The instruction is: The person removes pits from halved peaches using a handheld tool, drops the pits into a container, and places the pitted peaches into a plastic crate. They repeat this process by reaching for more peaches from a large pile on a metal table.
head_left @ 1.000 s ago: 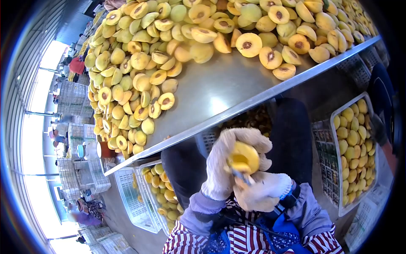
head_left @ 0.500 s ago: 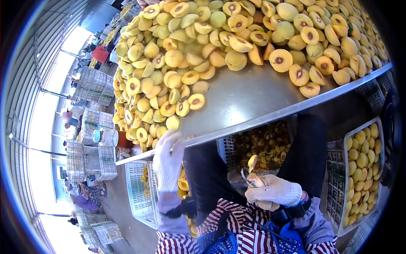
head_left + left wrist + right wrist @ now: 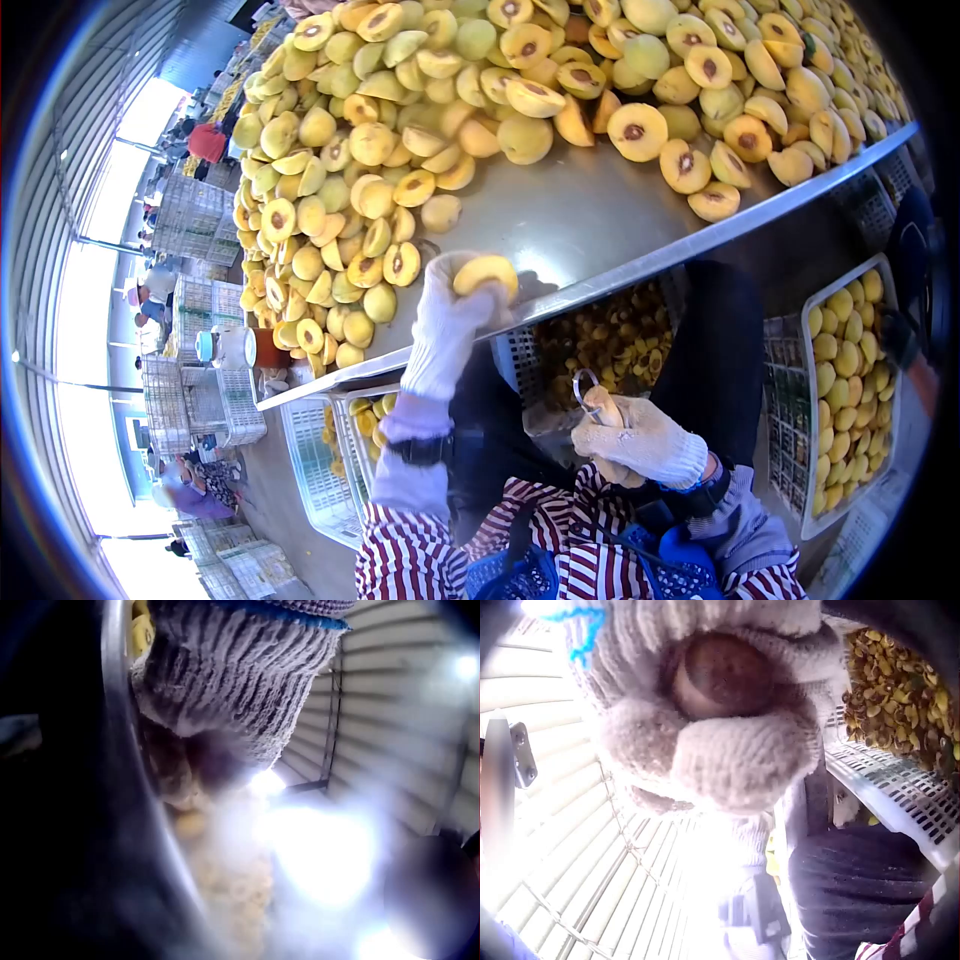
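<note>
In the head view the gloved left hand [image 3: 447, 322] holds a yellow fruit half [image 3: 486, 277] over the near edge of the metal table [image 3: 560, 215]. Lower down and to the right, the gloved right hand [image 3: 640, 440] grips the handle [image 3: 603, 407] of a tool with a curved metal ring [image 3: 584, 388] at its tip. The round handle end [image 3: 724, 673] shows inside the curled fingers in the right wrist view. Only the cuff of the left glove [image 3: 225, 671] is sharp in the left wrist view; its fingers are dark and blurred.
Halved fruits [image 3: 372, 145] are heaped across the table. Below its edge, between the person's legs, is a crate of pits and scraps [image 3: 620, 340]. Fruit-filled crates stand at right [image 3: 845, 390] and left [image 3: 362, 412]. A reddish-brown container [image 3: 268, 348] sits near the table's left corner.
The left hand has moved from the table's left edge rightward and now has a fruit half in it. A small piece at the tool's ring is gone. The right hand still grips the tool.
</note>
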`<state>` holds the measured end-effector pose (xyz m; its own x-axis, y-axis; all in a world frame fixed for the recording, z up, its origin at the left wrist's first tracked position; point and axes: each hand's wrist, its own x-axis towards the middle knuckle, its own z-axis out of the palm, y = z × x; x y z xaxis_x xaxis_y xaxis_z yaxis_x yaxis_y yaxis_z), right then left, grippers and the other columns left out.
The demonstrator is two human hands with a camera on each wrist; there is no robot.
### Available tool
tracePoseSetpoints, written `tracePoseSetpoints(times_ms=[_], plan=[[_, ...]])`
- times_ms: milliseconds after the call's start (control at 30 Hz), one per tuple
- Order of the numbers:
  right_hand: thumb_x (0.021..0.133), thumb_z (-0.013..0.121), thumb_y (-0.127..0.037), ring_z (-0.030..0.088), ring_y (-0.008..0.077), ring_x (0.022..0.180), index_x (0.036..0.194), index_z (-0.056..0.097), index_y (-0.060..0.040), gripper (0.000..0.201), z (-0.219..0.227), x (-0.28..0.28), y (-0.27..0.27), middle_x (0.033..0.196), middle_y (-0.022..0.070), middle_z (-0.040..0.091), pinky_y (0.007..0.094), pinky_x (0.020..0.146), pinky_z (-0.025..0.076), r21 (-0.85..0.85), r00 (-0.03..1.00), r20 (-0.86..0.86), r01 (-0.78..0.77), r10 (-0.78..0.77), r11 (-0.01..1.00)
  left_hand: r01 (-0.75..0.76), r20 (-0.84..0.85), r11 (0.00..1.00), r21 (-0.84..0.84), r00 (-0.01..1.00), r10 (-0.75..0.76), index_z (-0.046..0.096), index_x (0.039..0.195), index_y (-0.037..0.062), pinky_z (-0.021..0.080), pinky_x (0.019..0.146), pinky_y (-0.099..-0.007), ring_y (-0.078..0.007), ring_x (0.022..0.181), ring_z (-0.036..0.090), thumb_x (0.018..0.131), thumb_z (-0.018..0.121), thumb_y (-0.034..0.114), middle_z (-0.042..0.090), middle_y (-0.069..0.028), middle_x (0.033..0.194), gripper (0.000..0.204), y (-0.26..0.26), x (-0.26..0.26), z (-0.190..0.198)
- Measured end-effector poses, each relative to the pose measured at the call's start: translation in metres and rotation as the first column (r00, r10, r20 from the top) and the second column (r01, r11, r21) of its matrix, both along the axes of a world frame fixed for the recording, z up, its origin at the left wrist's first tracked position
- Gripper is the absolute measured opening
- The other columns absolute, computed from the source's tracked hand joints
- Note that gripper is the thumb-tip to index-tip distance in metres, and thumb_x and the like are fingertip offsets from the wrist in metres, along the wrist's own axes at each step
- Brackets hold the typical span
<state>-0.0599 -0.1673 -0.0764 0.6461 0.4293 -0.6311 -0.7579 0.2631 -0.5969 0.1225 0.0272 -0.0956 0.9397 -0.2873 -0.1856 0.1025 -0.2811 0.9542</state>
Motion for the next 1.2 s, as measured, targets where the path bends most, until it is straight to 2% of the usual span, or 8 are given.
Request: tracePoseSetpoints(times_ms=[33, 133, 367, 400, 533, 833, 1033, 1200], plan=[[0.092, 0.067, -0.03, 0.046, 0.0036, 0.045, 0.102, 0.058, -0.0117, 0.023, 0.002, 0.001, 0.001, 0.059, -0.0039, 0.05, 0.0191, 0.04, 0.032, -0.003, 1.0, 0.006, 0.016, -0.016, 1.0, -0.033, -0.198, 0.955, -0.295, 0.98, -0.028, 0.055, 0.122, 0.0086, 0.059, 0.066, -0.0343, -0.0255, 0.094, 0.068, 0.079, 0.076, 0.011, 0.065, -0.0102, 0.112, 0.047, -0.007, -0.02, 0.014], [0.093, 0.066, -0.028, 0.05, 0.0047, 0.047, 0.106, 0.06, -0.0103, 0.023, 0.009, 0.002, 0.004, 0.06, -0.0028, 0.053, 0.0202, 0.042, 0.037, -0.014, 0.998, 0.041, 0.051, -0.051, 0.999, -0.066, -0.362, 0.854, -0.516, 0.92, -0.148, 0.05, 0.13, 0.0065, 0.059, 0.061, -0.029, -0.0227, 0.087, 0.069, 0.084, 0.072, 0.021, 0.064, -0.0126, 0.108, 0.053, -0.016, -0.059, 0.02], [0.094, 0.066, -0.032, 0.056, 0.0074, 0.053, 0.107, 0.062, -0.0076, 0.028, 0.003, -0.001, 0.009, 0.066, 0.0001, 0.06, 0.0229, 0.05, 0.044, -0.132, 0.989, 0.14, 0.06, -0.041, 0.989, -0.193, -0.406, 0.708, -0.68, 0.902, -0.144, 0.05, 0.134, 0.0083, 0.06, 0.069, -0.0364, -0.0302, 0.105, 0.065, 0.088, 0.072, 0.028, 0.059, -0.0172, 0.119, 0.055, -0.044, -0.097, 0.019], [0.094, 0.066, -0.032, 0.057, 0.0078, 0.054, 0.109, 0.062, -0.0071, 0.029, 0.002, -0.002, 0.009, 0.066, 0.0004, 0.06, 0.0235, 0.051, 0.045, -0.147, 0.987, 0.157, 0.06, -0.037, 0.987, -0.124, -0.338, 0.772, -0.624, 0.933, -0.123, 0.05, 0.136, 0.0069, 0.059, 0.079, -0.0379, -0.033, 0.103, 0.066, 0.093, 0.063, 0.049, 0.062, -0.0189, 0.12, 0.061, -0.044, -0.101, 0.014], [0.093, 0.066, -0.032, 0.059, 0.0087, 0.057, 0.113, 0.062, -0.0055, 0.033, 0.003, 0.0, 0.008, 0.068, 0.0014, 0.061, 0.0247, 0.054, 0.046, -0.224, 0.987, 0.163, 0.042, -0.005, 0.974, -0.084, -0.254, 0.812, -0.578, 0.964, -0.082, 0.052, 0.129, -0.0018, 0.051, 0.099, -0.0453, -0.032, 0.11, 0.063, 0.098, 0.052, 0.053, 0.059, -0.0203, 0.125, 0.063, -0.048, -0.113, 0.015], [0.095, 0.063, -0.037, 0.054, 0.0085, 0.049, 0.107, 0.062, -0.0082, 0.032, 0.004, -0.005, 0.005, 0.065, 0.0004, 0.059, 0.0229, 0.046, 0.041, -0.014, 0.993, 0.107, 0.047, -0.045, 0.999, -0.096, -0.103, 0.878, -0.469, 0.993, 0.053, 0.055, 0.126, -0.0024, 0.054, 0.093, -0.04, -0.0275, 0.104, 0.066, 0.103, 0.049, 0.045, 0.062, -0.0182, 0.123, 0.053, -0.068, -0.13, 0.028], [0.094, 0.065, -0.037, 0.042, 0.0061, 0.039, 0.089, 0.06, -0.0094, 0.029, -0.006, -0.012, -0.003, 0.056, -0.0012, 0.051, 0.0229, 0.036, 0.031, 0.299, 0.994, -0.038, -0.084, 0.1, 0.951, 0.238, -0.183, 0.945, -0.222, 0.942, -0.281, 0.066, 0.105, -0.0009, 0.056, 0.08, -0.0313, -0.0229, 0.095, 0.069, 0.101, 0.051, 0.045, 0.069, -0.0136, 0.102, 0.049, -0.058, -0.105, 0.044], [0.097, 0.062, -0.031, 0.047, 0.0052, 0.047, 0.084, 0.061, -0.0069, 0.027, -0.02, -0.02, -0.006, 0.06, -0.003, 0.052, 0.0208, 0.04, 0.033, 0.583, 0.991, 0.055, -0.131, 0.122, 0.802, 0.455, 0.451, 0.881, -0.131, 0.818, -0.356, 0.068, 0.103, -0.0029, 0.054, 0.079, -0.0352, -0.0224, 0.086, 0.069, 0.1, 0.055, 0.034, 0.072, -0.0133, 0.097, 0.039, -0.057, -0.1, 0.028]])
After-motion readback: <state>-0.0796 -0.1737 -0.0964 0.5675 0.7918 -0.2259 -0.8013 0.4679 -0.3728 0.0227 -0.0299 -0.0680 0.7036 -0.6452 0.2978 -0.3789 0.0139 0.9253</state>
